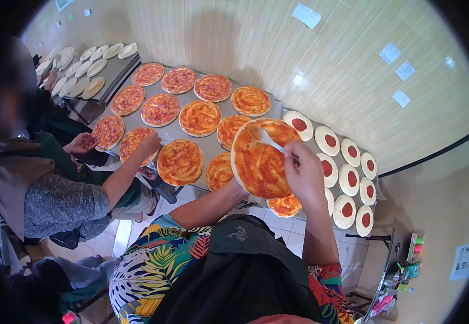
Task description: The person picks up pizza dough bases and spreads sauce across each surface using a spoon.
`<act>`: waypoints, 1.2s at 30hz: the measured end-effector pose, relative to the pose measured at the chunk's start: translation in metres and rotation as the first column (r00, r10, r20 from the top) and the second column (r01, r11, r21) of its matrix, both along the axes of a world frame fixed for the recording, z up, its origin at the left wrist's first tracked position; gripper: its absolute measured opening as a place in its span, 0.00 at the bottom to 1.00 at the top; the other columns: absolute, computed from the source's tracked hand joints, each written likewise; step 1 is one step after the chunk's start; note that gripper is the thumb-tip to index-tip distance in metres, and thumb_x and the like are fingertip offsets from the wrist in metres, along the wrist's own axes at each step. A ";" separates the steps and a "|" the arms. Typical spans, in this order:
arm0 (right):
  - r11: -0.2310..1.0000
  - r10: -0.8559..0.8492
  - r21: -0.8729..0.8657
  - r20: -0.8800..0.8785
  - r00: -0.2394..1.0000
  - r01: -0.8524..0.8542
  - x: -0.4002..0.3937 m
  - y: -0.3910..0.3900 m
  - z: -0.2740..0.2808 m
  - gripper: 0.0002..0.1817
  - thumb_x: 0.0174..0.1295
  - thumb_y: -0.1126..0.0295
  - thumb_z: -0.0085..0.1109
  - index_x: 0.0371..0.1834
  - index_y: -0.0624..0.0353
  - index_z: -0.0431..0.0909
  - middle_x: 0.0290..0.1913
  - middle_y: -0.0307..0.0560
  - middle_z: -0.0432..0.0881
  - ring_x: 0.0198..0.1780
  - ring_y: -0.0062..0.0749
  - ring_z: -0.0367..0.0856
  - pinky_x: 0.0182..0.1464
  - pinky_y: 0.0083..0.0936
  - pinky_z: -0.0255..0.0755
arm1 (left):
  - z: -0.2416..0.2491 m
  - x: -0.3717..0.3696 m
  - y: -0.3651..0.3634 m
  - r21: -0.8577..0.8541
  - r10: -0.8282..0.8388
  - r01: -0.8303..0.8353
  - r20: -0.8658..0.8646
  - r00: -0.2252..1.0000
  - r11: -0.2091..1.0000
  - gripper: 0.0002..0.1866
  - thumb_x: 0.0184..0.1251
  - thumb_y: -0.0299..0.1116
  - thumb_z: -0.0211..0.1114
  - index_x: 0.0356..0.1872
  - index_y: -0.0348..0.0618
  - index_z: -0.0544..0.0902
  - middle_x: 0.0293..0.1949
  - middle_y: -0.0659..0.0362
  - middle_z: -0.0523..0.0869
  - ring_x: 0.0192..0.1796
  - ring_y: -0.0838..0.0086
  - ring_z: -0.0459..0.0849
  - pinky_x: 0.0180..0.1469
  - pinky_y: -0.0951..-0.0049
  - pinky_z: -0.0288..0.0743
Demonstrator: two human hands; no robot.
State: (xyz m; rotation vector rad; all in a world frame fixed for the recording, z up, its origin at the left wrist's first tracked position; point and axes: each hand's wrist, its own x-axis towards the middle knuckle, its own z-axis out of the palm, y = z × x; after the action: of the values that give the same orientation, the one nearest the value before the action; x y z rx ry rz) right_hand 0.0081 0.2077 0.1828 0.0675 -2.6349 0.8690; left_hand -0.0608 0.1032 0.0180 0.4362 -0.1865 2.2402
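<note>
My left hand is mostly hidden beneath a round pizza base, holding it raised and tilted above the table. Red-orange sauce is spread over the base almost to its pale rim. In my right hand is a light-coloured spoon, its bowl against the sauce near the upper part of the base. Just left lie several sauced bases, such as one pizza base with swirled sauce. To the right are bases with a single red sauce patch in the middle, like this dough round.
At my left a co-worker's hand is over a pizza, the other hand cupping topping bits. Farther left, plain dough rounds cover another table. A wall runs behind; a side shelf with small items stands right.
</note>
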 end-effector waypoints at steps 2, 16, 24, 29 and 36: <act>0.999 -0.041 0.006 -0.052 0.998 0.041 -0.010 0.004 0.001 0.04 0.65 0.74 0.58 0.41 0.60 0.76 0.34 0.55 0.82 0.33 0.49 0.84 0.36 0.39 0.75 | 0.002 0.005 0.000 -0.157 0.057 -0.044 0.077 0.995 0.987 0.30 0.78 0.53 0.52 0.72 0.45 0.69 0.69 0.51 0.76 0.68 0.60 0.79 0.70 0.52 0.73; 0.983 0.170 0.102 -0.177 0.969 -0.154 0.010 -0.007 -0.009 0.07 0.62 0.77 0.59 0.42 0.57 0.78 0.39 0.51 0.82 0.34 0.47 0.84 0.36 0.39 0.77 | 0.004 -0.002 0.001 0.028 0.008 -0.008 0.031 0.999 1.000 0.31 0.78 0.55 0.51 0.73 0.48 0.68 0.71 0.52 0.75 0.69 0.60 0.77 0.71 0.51 0.72; 0.993 0.087 0.096 -0.141 0.986 -0.074 0.016 0.002 -0.014 0.05 0.62 0.77 0.59 0.40 0.58 0.77 0.38 0.49 0.82 0.33 0.46 0.84 0.35 0.37 0.77 | 0.009 0.006 0.002 0.029 0.042 -0.044 0.051 0.998 0.999 0.32 0.78 0.56 0.51 0.74 0.48 0.67 0.72 0.52 0.74 0.70 0.59 0.76 0.72 0.50 0.71; 0.984 0.130 0.146 -0.183 0.975 -0.104 -0.006 -0.002 0.000 0.06 0.61 0.77 0.60 0.40 0.58 0.77 0.37 0.49 0.82 0.34 0.49 0.84 0.35 0.39 0.77 | 0.010 0.007 0.004 0.051 0.001 -0.003 0.044 0.999 0.999 0.32 0.78 0.56 0.50 0.75 0.49 0.67 0.72 0.52 0.73 0.71 0.59 0.76 0.72 0.49 0.70; 0.963 -0.231 0.130 -0.043 0.972 0.234 0.009 0.039 0.004 0.05 0.64 0.77 0.58 0.42 0.59 0.77 0.32 0.52 0.84 0.33 0.40 0.86 0.36 0.31 0.76 | 0.023 0.005 0.002 0.170 -0.025 0.025 -0.001 1.000 0.985 0.33 0.77 0.56 0.53 0.75 0.48 0.65 0.73 0.51 0.71 0.72 0.58 0.73 0.74 0.48 0.67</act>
State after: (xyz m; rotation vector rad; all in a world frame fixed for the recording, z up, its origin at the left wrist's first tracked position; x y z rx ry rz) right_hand 0.0170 0.2466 0.1873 -0.1911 -2.6054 0.6071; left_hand -0.0557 0.1057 0.0409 0.5209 -0.3846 2.2089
